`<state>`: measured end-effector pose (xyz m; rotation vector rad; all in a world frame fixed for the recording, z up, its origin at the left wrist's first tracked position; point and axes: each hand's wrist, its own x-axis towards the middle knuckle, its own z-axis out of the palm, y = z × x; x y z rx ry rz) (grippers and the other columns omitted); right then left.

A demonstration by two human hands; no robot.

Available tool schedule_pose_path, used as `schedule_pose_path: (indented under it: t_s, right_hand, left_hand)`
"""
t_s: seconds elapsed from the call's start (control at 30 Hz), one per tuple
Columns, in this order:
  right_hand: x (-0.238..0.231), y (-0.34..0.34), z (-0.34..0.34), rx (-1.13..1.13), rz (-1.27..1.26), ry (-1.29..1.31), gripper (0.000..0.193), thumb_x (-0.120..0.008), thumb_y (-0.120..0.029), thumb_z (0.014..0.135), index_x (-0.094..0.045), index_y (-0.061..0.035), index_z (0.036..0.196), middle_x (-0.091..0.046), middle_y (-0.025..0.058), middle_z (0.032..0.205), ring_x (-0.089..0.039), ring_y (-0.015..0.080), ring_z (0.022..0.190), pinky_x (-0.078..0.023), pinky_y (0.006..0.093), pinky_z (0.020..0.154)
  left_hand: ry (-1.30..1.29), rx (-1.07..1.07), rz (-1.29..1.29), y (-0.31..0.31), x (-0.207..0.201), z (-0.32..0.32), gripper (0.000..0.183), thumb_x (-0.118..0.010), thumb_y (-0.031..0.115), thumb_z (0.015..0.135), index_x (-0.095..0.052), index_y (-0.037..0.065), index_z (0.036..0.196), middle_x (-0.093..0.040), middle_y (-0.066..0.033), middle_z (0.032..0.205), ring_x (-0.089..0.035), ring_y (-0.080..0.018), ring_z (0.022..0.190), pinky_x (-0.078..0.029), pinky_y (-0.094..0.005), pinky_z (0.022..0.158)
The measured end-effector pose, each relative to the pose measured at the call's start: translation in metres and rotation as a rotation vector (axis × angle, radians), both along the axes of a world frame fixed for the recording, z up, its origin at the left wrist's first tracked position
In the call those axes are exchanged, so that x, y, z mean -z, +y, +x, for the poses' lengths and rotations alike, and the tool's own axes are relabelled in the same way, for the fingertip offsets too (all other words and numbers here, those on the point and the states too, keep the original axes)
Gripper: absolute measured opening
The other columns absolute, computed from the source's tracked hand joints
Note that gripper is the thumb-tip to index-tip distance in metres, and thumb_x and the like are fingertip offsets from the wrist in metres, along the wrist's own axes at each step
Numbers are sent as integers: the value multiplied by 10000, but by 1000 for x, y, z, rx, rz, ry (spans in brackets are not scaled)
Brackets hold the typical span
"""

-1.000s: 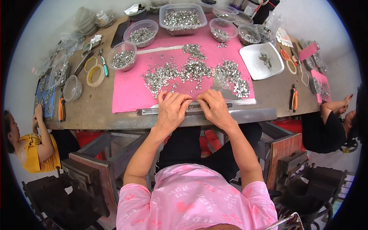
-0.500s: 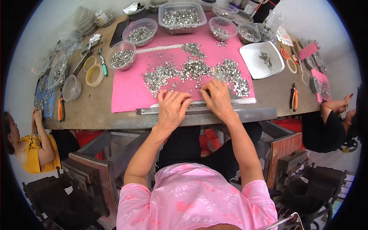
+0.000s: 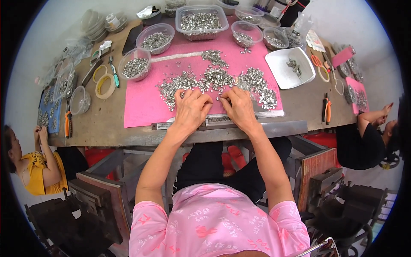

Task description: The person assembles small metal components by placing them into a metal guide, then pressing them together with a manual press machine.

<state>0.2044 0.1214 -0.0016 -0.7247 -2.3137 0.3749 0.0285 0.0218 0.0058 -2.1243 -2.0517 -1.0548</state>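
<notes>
Wooden workbench (image 3: 107, 122) fills the upper half of the frame, pink mat (image 3: 145, 100) at its centre, scattered heap of small silver metal pieces (image 3: 216, 79) across the mat. Left hand (image 3: 191, 110) and right hand (image 3: 238, 108) lie side by side at centre frame, palms down, fingers curled and pressed close together, fingertips at the lower edge of the heap, touching pieces there. Cannot tell whether either pinches a piece. Long metal strip (image 3: 214, 121) lies along the mat's near edge, directly under both hands. Clear plastic tubs (image 3: 202, 21) of the same pieces line the top of the frame. White tray (image 3: 289, 68) with a few pieces sits upper right. Tape rolls (image 3: 104, 83) upper left, orange pliers (image 3: 326, 109) at right. Other people sit at far left (image 3: 36, 165) and far right (image 3: 370, 135) edges
</notes>
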Motion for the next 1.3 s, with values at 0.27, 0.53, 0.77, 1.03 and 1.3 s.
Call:
schedule_pose_path:
  t_s: [0.27,0.53,0.77,1.03,1.3]
  right_hand:
    - [1,4,0,-32,-23,1,91,-745,-75,848,-676,-42,897,-618,76,828,-607,269,810,-413,407,768]
    - [-22,-26,21,-181,-193,-15,105,-736,-47,838,-661,-39,911,-615,76,850,-605,268,824,-414,381,820]
    - [-18,-39,27,-199,-96,26,136,-749,-41,824,-646,-37,913,-613,68,871,-588,262,836,-411,394,833]
    - [-17,-21,15,-99,-146,42,70,-748,-85,855,-692,-53,884,-628,79,894,-597,271,882,-421,408,821]
    - [1,-7,-16,3,61,-31,127,-767,-134,834,-689,-52,892,-606,99,876,-588,295,888,-427,421,819]
  left_hand:
    - [-2,12,-40,1,0,2,88,-753,172,870,-693,127,916,-547,-23,822,-576,-222,882,-316,-498,1013]
    - [-14,53,-15,-5,-5,2,93,-760,156,864,-698,113,919,-586,-20,832,-586,-217,882,-311,-496,1045]
    - [-163,88,-37,-26,-13,12,102,-763,147,862,-709,90,927,-639,-13,855,-601,-204,868,-307,-475,1069]
    - [-184,90,-31,-35,-4,21,116,-771,131,831,-698,88,912,-638,-12,873,-603,-201,878,-302,-490,1074]
    - [-166,75,10,-34,3,24,125,-778,136,817,-697,91,902,-629,-15,876,-598,-204,887,-299,-496,1074]
